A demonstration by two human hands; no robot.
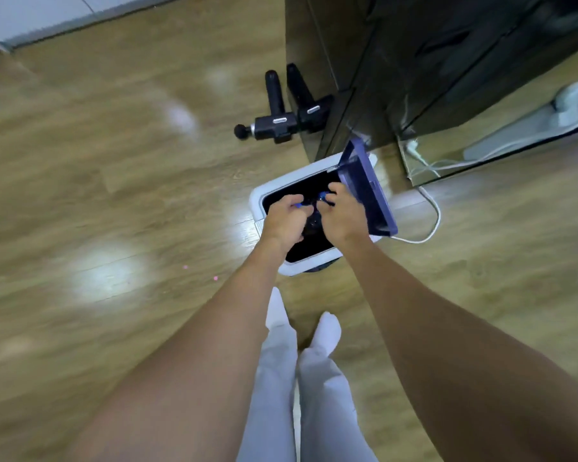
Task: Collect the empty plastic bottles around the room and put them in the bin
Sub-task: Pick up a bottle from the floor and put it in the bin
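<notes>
- The wooden floor [114, 195] fills the left side, with pale patches of glare on it.
- A black massage gun [276, 123] lies on the floor, touching or just beside the foot of the cabinet. It is mirrored in the cabinet's glossy side.
- The bin [257, 199] is white-rimmed and stands on the floor near the corner of the cabinet. It is open and dark inside.
- The left hand [282, 216] is over the bin's opening. Its fingers are curled and pinch the left bottle [300, 205] at its blue cap.
- Between the two hands a clear bottle body shows faintly against the dark inside of the bin. It is too blurred to tell which cap it belongs to.
- The person's legs [314, 378], in white trousers and white socks, stand just in front of the bin.
- The right bottle [322, 196] also shows a blue cap and sits over the opening, near the left one.
- The right hand [342, 216] is over the bin too, its fingers curled around the right bottle near the cap.
- The purple lid [369, 191] is tilted up along the bin's right edge, just beside the right hand.
- A white cable [437, 216] loops over the floor to the right of the bin.
- The dark cabinet [414, 61] rises behind the bin.
</notes>
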